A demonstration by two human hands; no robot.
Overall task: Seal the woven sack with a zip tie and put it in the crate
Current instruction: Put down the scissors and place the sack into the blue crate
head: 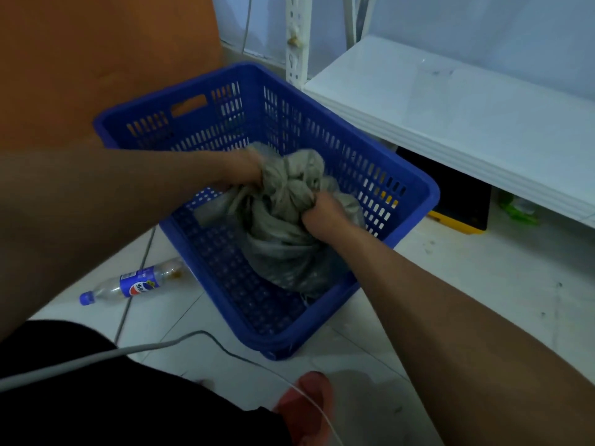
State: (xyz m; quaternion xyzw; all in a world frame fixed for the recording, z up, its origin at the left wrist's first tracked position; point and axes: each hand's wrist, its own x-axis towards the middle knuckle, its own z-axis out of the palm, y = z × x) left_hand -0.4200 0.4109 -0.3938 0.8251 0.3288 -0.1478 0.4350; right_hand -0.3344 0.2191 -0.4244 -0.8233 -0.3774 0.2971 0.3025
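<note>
Currently both hands are closed on the gathered neck of the grey woven sack (283, 249). The left hand (245, 170) grips the bunched fabric on its left side, fingers curled into the folds. The right hand (322, 211) clamps the fabric on the near right side in a full fist. The sack sits inside the blue crate (206, 123), its body resting on the perforated crate bottom toward the right wall, with the neck bunched upward between the two hands. Whether a tie is around the neck cannot be told.

The crate stands on the white tiled floor (467, 284). A plastic bottle (135, 284) with a blue label lies on its side on the floor just left of the crate. A white shelf (450, 117) runs along the right, with a black-and-yellow box (457, 201) beneath it. A grey cable (161, 346) crosses the near floor, and a red slipper (309, 400) shows at the near edge.
</note>
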